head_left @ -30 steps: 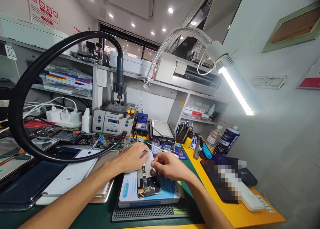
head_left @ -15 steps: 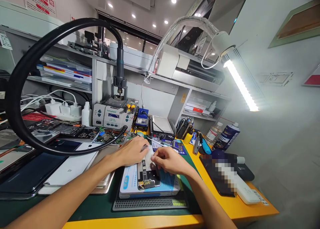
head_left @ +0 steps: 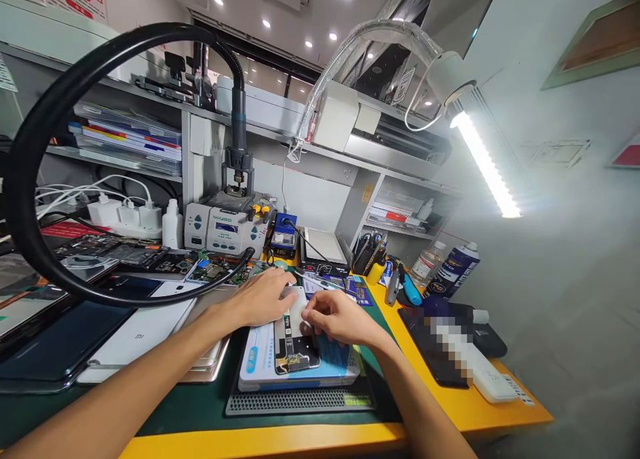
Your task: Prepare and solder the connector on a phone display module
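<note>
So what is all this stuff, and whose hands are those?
The picture comes from a camera worn on a person's head, looking down at their own two hands. The left hand presses on an opened phone, its insides showing. The right hand pinches at the phone's edge; what it grips is too small to see. The phone lies on a blue and white box on a green mat. Around it are more phones, a grey machine with a black hose, bottles and a bright lamp.
</note>
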### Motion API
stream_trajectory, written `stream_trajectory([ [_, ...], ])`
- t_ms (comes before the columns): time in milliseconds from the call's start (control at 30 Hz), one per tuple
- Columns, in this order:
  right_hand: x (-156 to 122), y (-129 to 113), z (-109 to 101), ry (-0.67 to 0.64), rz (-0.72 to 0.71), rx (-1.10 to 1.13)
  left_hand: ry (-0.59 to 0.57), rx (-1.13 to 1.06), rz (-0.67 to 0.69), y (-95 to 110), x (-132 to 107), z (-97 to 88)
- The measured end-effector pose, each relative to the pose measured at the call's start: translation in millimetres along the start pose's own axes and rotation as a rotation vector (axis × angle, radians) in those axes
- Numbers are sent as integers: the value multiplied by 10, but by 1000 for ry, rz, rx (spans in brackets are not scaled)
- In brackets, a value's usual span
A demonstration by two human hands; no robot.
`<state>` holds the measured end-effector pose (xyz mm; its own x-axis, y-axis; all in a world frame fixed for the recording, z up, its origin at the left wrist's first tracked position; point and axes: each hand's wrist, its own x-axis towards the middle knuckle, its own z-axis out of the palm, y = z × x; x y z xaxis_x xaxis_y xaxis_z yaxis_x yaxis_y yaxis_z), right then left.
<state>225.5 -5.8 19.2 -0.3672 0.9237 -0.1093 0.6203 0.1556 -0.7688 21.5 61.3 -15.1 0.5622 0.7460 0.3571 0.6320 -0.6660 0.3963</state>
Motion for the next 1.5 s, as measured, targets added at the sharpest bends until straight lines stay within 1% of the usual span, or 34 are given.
stream_trajectory([
  [333,-8,-9,-5,-9,-3,-3,9,38,12,23,-7,-14],
  [733,-20,-42,10,3,-41,-4,12,45,16,-18,-2,17],
  [1000,-25,-49,9,3,-33,-11,13,51,28,-31,2,26],
  [1300,-19,-39,10,4,-61,-1,-16,75,23,8,-5,-13],
  [1500,2,23,-5,-9,-34,-37,-18,109,3,45,2,-92],
])
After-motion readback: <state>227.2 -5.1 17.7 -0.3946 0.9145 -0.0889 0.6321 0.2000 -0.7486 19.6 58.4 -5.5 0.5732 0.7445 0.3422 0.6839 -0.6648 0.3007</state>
